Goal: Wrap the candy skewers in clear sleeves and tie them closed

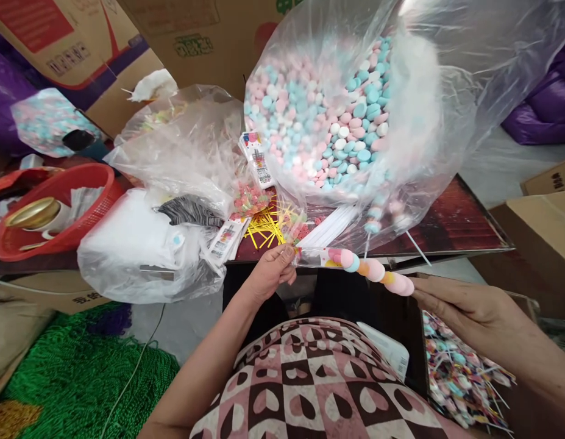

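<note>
A marshmallow skewer with pink, blue, white and orange pieces stretches between my hands above the table's front edge. My left hand pinches the end of the clear plastic sleeve at the skewer's left end. At the other end, the fingers of my right hand are closed on the last pink marshmallows. A printed card shows inside the sleeve. Just beyond my left hand lie yellow twist ties, white sticks and red and green gummy candies.
A big clear bag of pastel marshmallows fills the back right of the table. Leftward are a bag of white sleeves and a red basket. Below right, a box holds finished-looking skewers. Green strands cover the floor at left.
</note>
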{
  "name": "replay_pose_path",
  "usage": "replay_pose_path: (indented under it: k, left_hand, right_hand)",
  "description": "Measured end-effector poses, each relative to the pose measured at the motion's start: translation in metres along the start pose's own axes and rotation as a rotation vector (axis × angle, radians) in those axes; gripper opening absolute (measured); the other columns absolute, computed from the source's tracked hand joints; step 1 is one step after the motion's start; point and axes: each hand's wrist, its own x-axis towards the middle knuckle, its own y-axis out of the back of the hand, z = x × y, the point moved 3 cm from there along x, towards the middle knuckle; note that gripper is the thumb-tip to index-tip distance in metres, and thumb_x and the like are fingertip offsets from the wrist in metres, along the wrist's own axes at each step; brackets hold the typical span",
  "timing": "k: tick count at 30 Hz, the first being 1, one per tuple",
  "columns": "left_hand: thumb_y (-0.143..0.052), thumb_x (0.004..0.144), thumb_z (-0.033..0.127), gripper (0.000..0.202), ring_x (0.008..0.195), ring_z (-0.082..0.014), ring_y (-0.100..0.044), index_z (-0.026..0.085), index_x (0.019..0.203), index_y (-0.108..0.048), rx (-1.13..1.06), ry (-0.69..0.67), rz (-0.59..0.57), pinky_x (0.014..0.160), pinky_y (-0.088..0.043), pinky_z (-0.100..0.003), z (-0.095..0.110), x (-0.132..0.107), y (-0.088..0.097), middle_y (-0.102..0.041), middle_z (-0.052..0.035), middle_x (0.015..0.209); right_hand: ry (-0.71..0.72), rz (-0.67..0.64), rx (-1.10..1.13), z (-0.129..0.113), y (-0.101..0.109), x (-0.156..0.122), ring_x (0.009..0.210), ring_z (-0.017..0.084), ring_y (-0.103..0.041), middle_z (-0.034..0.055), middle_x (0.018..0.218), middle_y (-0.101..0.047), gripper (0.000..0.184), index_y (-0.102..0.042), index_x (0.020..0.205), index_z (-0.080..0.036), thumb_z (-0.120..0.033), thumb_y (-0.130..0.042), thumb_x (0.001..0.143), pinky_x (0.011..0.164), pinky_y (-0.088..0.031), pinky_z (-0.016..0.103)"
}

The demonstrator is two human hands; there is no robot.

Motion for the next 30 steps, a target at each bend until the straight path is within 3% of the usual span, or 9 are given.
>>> replay_pose_path:
  k: [2, 7, 15, 25, 27, 30]
  left_hand:
    - [-0.068, 0.077, 0.054, 0.045, 0.034, -0.0023, -0.024, 0.018, 0.066, -0.044, 0.042, -0.001, -0.015, 0.043, -0.036, -0.021, 0.001, 0.0, 0.001, -0.026, 0.0126, 0.044]
    - [-0.065, 0.081, 0.051, 0.041, 0.036, -0.0025, -0.025, 0.017, 0.067, -0.046, 0.08, -0.046, -0.015, 0.044, -0.036, -0.02, 0.007, -0.002, 0.003, -0.027, 0.0117, 0.045]
    - [-0.063, 0.082, 0.052, 0.04, 0.039, -0.0037, -0.029, 0.017, 0.068, -0.049, 0.209, -0.052, -0.041, 0.045, -0.032, -0.021, 0.008, -0.004, 0.004, -0.031, 0.0099, 0.048]
    - [-0.061, 0.083, 0.052, 0.039, 0.045, -0.0062, -0.035, 0.017, 0.068, -0.052, 0.301, -0.046, -0.011, 0.051, -0.031, -0.023, 0.011, -0.008, 0.001, -0.04, 0.0072, 0.05]
    - [-0.067, 0.081, 0.047, 0.032, 0.055, -0.0076, -0.046, 0.017, 0.074, -0.057, 0.236, -0.091, 0.022, 0.06, -0.038, -0.022, 0.015, -0.008, -0.001, -0.052, 0.004, 0.06]
    - [-0.073, 0.076, 0.042, 0.034, 0.092, -0.0171, -0.061, 0.022, 0.102, -0.063, -0.009, -0.146, -0.025, 0.083, -0.045, -0.029, 0.025, -0.008, -0.012, -0.065, -0.0038, 0.097]
  right_hand:
    - [-0.017, 0.042, -0.024, 0.005, 0.002, -0.001, 0.074, 0.019, -0.074, 0.0037, 0.086, -0.077, 0.024, -0.075, 0.09, -0.025, -0.036, -0.054, 0.087, 0.07, -0.058, 0.025]
    - [-0.09, 0.11, -0.066, 0.007, 0.001, -0.003, 0.053, 0.015, -0.067, -0.0007, 0.071, -0.075, 0.021, -0.071, 0.092, -0.026, -0.041, -0.058, 0.085, 0.049, -0.052, 0.022]
    - [0.038, 0.236, -0.089, 0.006, -0.005, -0.004, 0.068, 0.018, -0.07, 0.0049, 0.08, -0.076, 0.021, -0.073, 0.087, -0.023, -0.038, -0.058, 0.087, 0.065, -0.055, 0.028]
    - [0.132, 0.203, -0.208, 0.005, -0.024, -0.001, 0.059, 0.016, -0.07, 0.0047, 0.074, -0.076, 0.03, -0.072, 0.087, -0.018, -0.037, -0.049, 0.094, 0.055, -0.051, 0.024]
    - [0.089, 0.214, -0.165, 0.007, -0.027, -0.001, 0.059, 0.016, -0.069, 0.0048, 0.074, -0.075, 0.028, -0.072, 0.087, -0.018, -0.036, -0.052, 0.093, 0.055, -0.051, 0.023]
    - [-0.039, 0.229, 0.006, 0.007, -0.034, -0.001, 0.052, 0.013, -0.063, 0.0021, 0.064, -0.07, 0.026, -0.072, 0.088, -0.018, -0.037, -0.055, 0.091, 0.051, -0.047, 0.022]
